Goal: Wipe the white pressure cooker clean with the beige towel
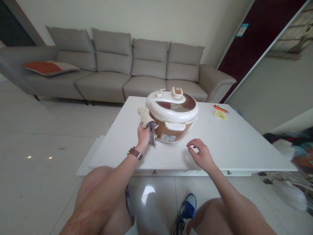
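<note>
A white and brown electric pressure cooker [171,116] stands on the white table with its lid on. My left hand [143,133] is closed around a bunched cloth [146,118], cream on one part and dark grey on another, close against the cooker's left side. Whether the cloth touches the cooker I cannot tell. In front of the cooker, to its right, my right hand [199,152] hovers over the table with fingers loosely curved and apart, holding nothing. A white side handle [175,126] and a label [168,137] show on the cooker's near side.
The white table [234,143] also bears an orange pen-like tool [220,109] and a crumpled yellowish piece [221,115] at the back right. A grey sofa [144,83] with an orange cushion [50,67] stands behind. Drawers run under the table's front edge.
</note>
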Tool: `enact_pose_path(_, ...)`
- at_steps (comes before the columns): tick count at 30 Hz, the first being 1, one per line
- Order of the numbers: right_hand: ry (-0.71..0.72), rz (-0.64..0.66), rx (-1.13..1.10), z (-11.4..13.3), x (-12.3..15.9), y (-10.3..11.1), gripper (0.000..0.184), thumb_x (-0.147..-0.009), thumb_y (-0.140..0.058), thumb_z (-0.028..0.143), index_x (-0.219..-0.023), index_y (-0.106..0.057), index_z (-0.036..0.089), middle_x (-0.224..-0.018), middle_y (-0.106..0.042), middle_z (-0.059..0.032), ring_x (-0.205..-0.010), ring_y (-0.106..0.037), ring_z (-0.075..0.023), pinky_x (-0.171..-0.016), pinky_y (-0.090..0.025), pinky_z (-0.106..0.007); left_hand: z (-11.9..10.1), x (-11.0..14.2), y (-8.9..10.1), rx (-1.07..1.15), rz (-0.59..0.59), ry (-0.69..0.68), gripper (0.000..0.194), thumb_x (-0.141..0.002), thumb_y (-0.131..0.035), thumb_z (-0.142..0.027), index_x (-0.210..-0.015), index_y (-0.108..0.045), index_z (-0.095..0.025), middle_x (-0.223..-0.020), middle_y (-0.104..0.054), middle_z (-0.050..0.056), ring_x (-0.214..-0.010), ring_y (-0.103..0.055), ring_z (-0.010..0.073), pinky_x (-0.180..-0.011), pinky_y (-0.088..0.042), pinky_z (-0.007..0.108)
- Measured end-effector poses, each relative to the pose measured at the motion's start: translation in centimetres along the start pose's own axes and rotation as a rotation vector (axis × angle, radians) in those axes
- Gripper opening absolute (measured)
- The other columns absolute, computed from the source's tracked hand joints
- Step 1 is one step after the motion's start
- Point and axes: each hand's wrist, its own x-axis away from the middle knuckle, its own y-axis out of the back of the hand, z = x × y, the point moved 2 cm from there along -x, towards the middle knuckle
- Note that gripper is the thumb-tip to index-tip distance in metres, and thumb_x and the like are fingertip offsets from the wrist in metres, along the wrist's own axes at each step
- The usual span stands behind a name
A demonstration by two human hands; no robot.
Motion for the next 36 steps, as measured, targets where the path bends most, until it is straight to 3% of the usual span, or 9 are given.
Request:
enact_pose_path(2, 0.001, 0.0, 0.006, -0.1, 0.0, 0.0, 0.014, -0.091, -0.057, 0.016, -0.09, -0.068, 0.025, -0.092, -0.069, -0.0059, -0.095, -0.061, -0.0249, -0.077, -0.053, -0.04, 1.4, -0.1, -0.1, 0.03, -0.073, 0.169, 0.033, -0.075, -0.056, -0.013, -0.106, -0.068, -0.014, -0.101, -0.077, 0.011, -0.089, -0.074, 0.0226, -0.084, -0.06, 0.037)
enact_pose_path(4, 0.0, -0.004, 0.01, -0.1, 0.0, 0.1, 0.014, -0.091, -0.057, 0.017, -0.09, -0.068, 0.025, -0.092, -0.069, -0.0059, -0.095, -0.061, -0.025, -0.077, -0.053, -0.041, 1.9, 0.3, -0.2, 0.043, -0.095, 0.188, 0.032, -0.076, -0.056, -0.014, -0.106, -0.068, -0.014, -0.102, -0.077, 0.011, -0.09, -0.074, 0.0225, -0.084, -0.06, 0.037)
enact_pose_path(12, -0.042, -0.034, -0.012, -0.1, -0.2, 0.0, 0.017, -0.092, -0.056, 0.02, -0.103, -0.068, 0.025, -0.107, -0.067, -0.0076, -0.1, -0.064, -0.0244, -0.077, -0.057, -0.039, -1.8, 4.0, -0.1, -0.071, 0.052, -0.282, 0.043, -0.087, -0.057, -0.017, -0.129, -0.066, -0.024, -0.124, -0.074, 0.007, -0.12, -0.068, 0.0234, -0.109, -0.051, 0.039)
enact_pose_path(16, -0.048, -0.066, -0.053, -0.1, -0.3, -0.2, 0.036, -0.091, -0.058, 0.019, -0.126, -0.061, 0.027, -0.126, -0.062, -0.0099, -0.109, -0.065, -0.0244, -0.08, -0.059, -0.039, -2.4, 4.6, 0.0, -0.147, 0.088, -0.359, 0.05, -0.085, -0.058, -0.013, -0.134, -0.064, -0.021, -0.131, -0.072, 0.011, -0.123, -0.067, 0.0263, -0.109, -0.051, 0.039)
enact_pose_path(20, -0.031, -0.084, -0.085, 0.4, -0.9, -0.6, 0.055, -0.091, -0.059, 0.021, -0.144, -0.051, 0.031, -0.152, -0.049, -0.0123, -0.133, -0.056, -0.0293, -0.088, -0.06, -0.044, -2.3, 4.6, 0.1, -0.194, 0.097, -0.347, 0.05, -0.084, -0.058, -0.013, -0.134, -0.063, -0.019, -0.128, -0.074, 0.011, -0.119, -0.069, 0.0261, -0.107, -0.052, 0.038)
enact_pose_path(24, -0.001, -0.08, -0.096, 0.8, -1.7, -1.4, 0.064, -0.091, -0.06, 0.023, -0.152, -0.045, 0.034, -0.161, -0.042, -0.0114, -0.146, -0.045, -0.0315, -0.099, -0.058, -0.05, -2.2, 4.1, 0.2, -0.143, 0.086, -0.321, 0.048, -0.086, -0.059, -0.016, -0.133, -0.063, -0.02, -0.129, -0.073, 0.009, -0.121, -0.068, 0.0233, -0.107, -0.052, 0.034)
enact_pose_path(30, 0.007, -0.098, -0.086, 0.4, -1.9, -2.6, 0.069, -0.091, -0.059, 0.02, -0.156, -0.043, 0.037, -0.164, -0.037, -0.0096, -0.152, -0.039, -0.0304, -0.113, -0.05, -0.057, -1.9, 1.3, 0.2, 0.035, -0.124, -0.141, 0.04, -0.086, -0.055, -0.018, -0.124, -0.065, -0.015, -0.12, -0.075, 0.011, -0.109, -0.072, 0.0218, -0.1, -0.056, 0.034)
enact_pose_path(33, 0.007, -0.074, -0.097, 0.4, -1.6, -2.8, 0.07, -0.091, -0.059, 0.019, -0.157, -0.043, 0.035, -0.168, -0.033, -0.0091, -0.155, -0.035, -0.0294, -0.12, -0.043, -0.058, -3.7, 0.5, 0.2, 0.039, -0.171, -0.313, 0.041, -0.088, -0.054, -0.019, -0.127, -0.065, -0.015, -0.123, -0.074, 0.012, -0.12, -0.068, 0.0236, -0.109, -0.051, 0.037)
enact_pose_path(36, 0.02, -0.037, -0.106, 0.5, -1.3, -2.6, 0.071, -0.09, -0.058, 0.016, -0.157, -0.043, 0.035, -0.17, -0.031, -0.0077, -0.157, -0.033, -0.0279, -0.125, -0.035, -0.058, -7.0, 0.2, -0.4, -0.129, 0.062, -0.575, 0.05, -0.086, -0.059, -0.014, -0.134, -0.064, -0.021, -0.13, -0.073, 0.009, -0.132, -0.062, 0.0252, -0.117, -0.046, 0.039)
